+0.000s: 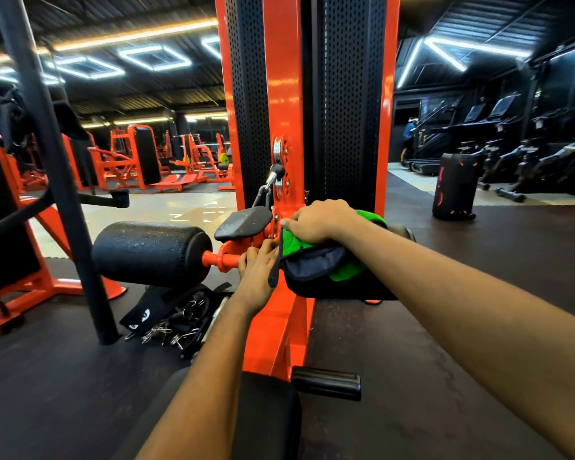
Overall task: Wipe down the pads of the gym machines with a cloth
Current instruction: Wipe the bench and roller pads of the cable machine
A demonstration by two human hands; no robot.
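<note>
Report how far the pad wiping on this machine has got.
Done: unclear; the left roller pad glistens in specks, perhaps already wiped. In hand: the right hand holds the green cloth on the right-side pad, while the left hand grips the orange axle. Left: the seat pad in front and the machines behind.

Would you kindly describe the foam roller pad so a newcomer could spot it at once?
Find the tall orange column in the middle of the view. Low on its left, an orange axle juts out and carries the foam roller pad. It is a fat black cylinder lying sideways, unlike the small flat black pad just above its right end.
</note>
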